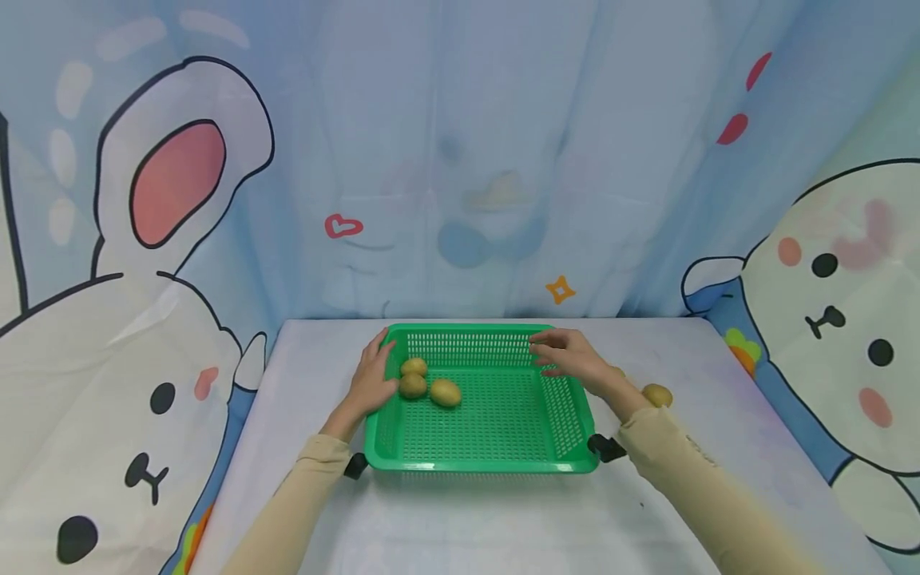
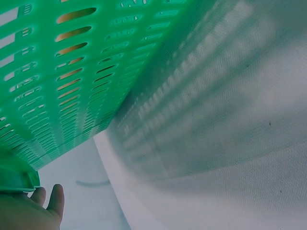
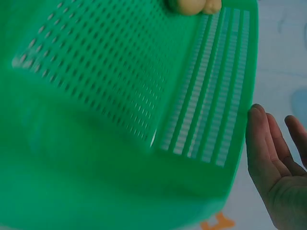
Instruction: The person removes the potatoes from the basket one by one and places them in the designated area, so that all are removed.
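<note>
A green perforated plastic basket (image 1: 503, 465) stands in front of me with three potatoes (image 1: 446, 392) toward its left end. My left hand (image 1: 371, 382) lies along the left rim, thumb over the edge; in the left wrist view two of its fingers (image 2: 56, 199) extend straight past the rim. My right hand (image 1: 573, 359) is over the back right corner with its fingers extended and spread. From the right wrist, a fingertip shows right at the rim, and nothing is between the fingers and thumb.
Outside the basket, a potato (image 1: 657, 394) lies on the white tabletop (image 1: 474, 527) beyond my right forearm. Another one (image 1: 619, 371) is mostly hidden behind that wrist. A blue cartoon-print curtain (image 1: 431, 160) hangs along the back edge.
</note>
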{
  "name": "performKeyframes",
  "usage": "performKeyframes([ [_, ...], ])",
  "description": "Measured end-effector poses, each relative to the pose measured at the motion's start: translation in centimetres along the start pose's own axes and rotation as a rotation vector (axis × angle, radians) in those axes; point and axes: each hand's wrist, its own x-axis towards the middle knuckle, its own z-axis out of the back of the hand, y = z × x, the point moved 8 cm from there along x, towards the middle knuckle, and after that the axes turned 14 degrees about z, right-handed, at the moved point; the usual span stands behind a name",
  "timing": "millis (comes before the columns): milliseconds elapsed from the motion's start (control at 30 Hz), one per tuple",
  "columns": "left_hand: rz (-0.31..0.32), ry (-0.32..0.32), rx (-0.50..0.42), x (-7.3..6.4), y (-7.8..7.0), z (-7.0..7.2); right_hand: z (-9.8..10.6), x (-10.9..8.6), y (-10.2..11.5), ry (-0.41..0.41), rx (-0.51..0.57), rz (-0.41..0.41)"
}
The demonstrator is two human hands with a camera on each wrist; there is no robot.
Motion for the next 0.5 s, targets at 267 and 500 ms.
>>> performKeyframes([
  [267, 0.003, 0.009, -0.001, -0.1, -0.1, 0.2, -6.2, 4.1, -0.5, 0.072, 0.05, -0.084],
  [500, 0.008, 0.001, 0.008, 0.0, 0.0, 0.0, -11.4, 5.7, -2.1, 0.098, 0.029, -0.148],
])
